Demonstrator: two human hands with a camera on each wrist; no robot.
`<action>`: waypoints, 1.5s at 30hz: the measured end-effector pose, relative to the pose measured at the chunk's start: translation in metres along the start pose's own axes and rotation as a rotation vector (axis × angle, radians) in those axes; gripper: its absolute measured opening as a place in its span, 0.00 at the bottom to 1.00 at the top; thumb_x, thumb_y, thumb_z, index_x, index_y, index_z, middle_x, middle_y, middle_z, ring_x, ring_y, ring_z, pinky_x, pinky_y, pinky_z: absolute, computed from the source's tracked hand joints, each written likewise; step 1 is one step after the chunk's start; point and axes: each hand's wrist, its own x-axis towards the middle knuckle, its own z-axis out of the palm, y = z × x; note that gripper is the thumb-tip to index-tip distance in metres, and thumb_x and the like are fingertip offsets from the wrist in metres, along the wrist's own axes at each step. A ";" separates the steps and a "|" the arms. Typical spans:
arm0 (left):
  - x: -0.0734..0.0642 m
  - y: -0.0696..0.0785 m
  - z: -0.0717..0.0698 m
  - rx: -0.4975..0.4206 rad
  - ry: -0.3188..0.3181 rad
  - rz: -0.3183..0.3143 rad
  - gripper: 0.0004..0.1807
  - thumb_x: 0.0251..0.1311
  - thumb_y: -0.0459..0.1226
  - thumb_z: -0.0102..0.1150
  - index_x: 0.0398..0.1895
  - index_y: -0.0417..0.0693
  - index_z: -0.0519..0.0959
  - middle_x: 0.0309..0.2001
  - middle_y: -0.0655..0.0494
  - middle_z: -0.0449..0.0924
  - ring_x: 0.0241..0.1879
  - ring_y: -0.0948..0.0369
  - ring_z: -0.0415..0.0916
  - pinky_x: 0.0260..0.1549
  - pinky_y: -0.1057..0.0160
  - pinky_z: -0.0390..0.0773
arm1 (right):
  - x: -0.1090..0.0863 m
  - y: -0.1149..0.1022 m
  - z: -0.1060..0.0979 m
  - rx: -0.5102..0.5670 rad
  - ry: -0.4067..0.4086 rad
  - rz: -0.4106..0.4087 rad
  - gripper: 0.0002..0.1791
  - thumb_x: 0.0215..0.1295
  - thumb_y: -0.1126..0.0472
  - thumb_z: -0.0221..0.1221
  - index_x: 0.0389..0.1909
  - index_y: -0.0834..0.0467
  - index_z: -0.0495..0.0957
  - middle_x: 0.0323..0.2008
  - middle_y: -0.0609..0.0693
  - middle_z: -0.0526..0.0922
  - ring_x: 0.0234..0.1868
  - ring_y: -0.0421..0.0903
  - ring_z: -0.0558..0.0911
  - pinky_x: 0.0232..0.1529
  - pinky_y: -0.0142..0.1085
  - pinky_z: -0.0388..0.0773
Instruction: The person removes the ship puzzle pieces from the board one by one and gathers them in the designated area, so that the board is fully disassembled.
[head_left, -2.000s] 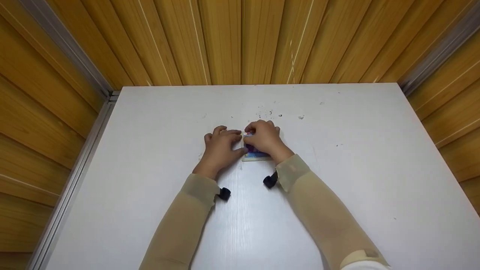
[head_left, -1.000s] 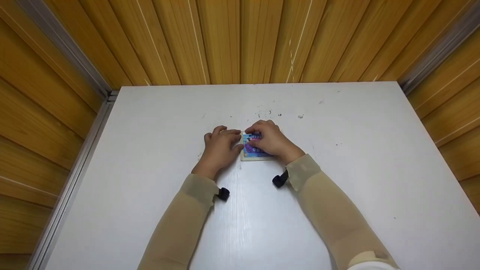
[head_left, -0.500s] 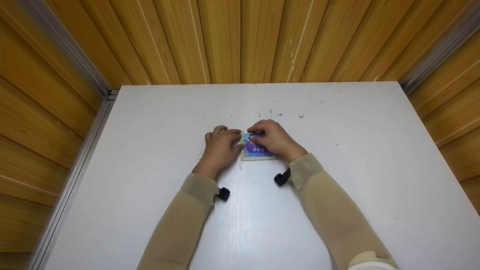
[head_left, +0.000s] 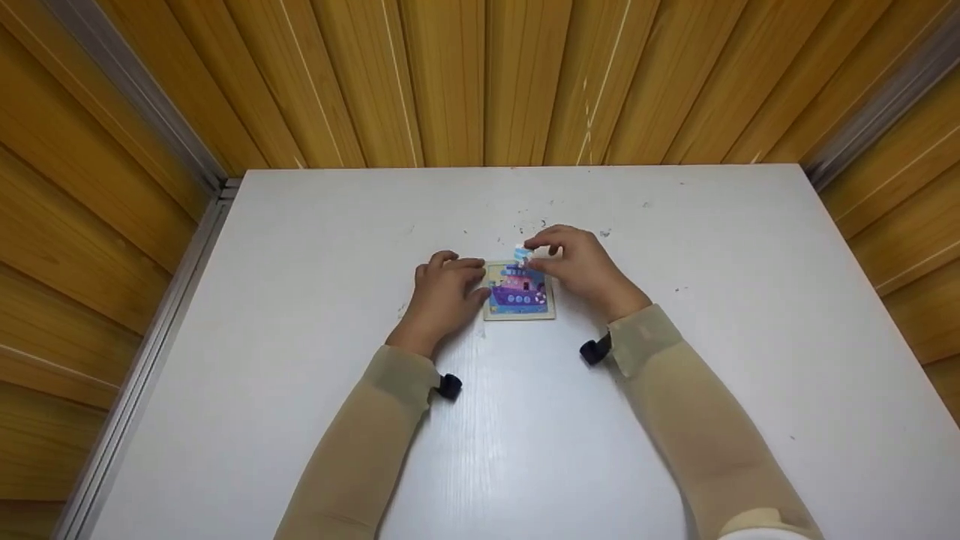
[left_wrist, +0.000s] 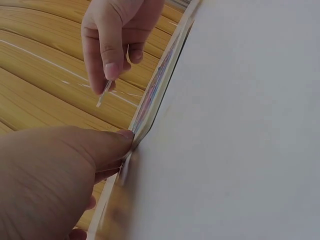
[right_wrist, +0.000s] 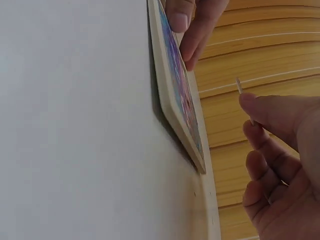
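Note:
A small square jigsaw puzzle with a purple and pink ship picture lies on the white table in a pale wooden frame. Bare pale board shows at its upper left. My left hand rests along the frame's left side, the thumb touching the edge and the fingers by the far left corner. Between thumb and forefinger, my right hand pinches a thin blue-and-white puzzle piece just above the puzzle's far edge. Both wrist views show that piece edge-on, raised clear of the frame.
The white table spreads around the puzzle, with dark scuff marks beyond it. Yellow wood-plank walls stand behind and at both sides. A small black wrist camera sits at each cuff.
My right hand has moved right and up off the puzzle, lifting the blue-and-white piece out. More of the ship picture shows now. The left hand has stayed at the frame's left side.

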 end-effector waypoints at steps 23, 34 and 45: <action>0.000 -0.003 0.001 0.020 0.021 0.039 0.25 0.80 0.48 0.69 0.72 0.48 0.86 0.77 0.59 0.84 0.84 0.47 0.67 0.82 0.40 0.64 | -0.025 0.046 -0.051 -0.050 0.113 0.118 0.20 0.79 0.60 0.70 0.69 0.53 0.88 0.60 0.55 0.87 0.53 0.51 0.76 0.45 0.32 0.73; 0.002 -0.005 0.002 0.024 0.031 0.050 0.25 0.80 0.49 0.69 0.71 0.49 0.87 0.76 0.58 0.85 0.82 0.48 0.69 0.80 0.41 0.65 | -0.026 0.058 -0.052 -0.011 0.118 0.198 0.20 0.80 0.60 0.68 0.68 0.53 0.88 0.60 0.57 0.86 0.54 0.52 0.76 0.44 0.32 0.77; 0.003 -0.005 0.004 0.019 0.023 0.047 0.25 0.80 0.49 0.69 0.72 0.50 0.87 0.76 0.60 0.84 0.82 0.49 0.69 0.81 0.41 0.64 | -0.026 0.064 -0.052 -0.049 0.091 0.199 0.20 0.78 0.63 0.69 0.67 0.57 0.88 0.69 0.59 0.87 0.58 0.53 0.78 0.64 0.48 0.76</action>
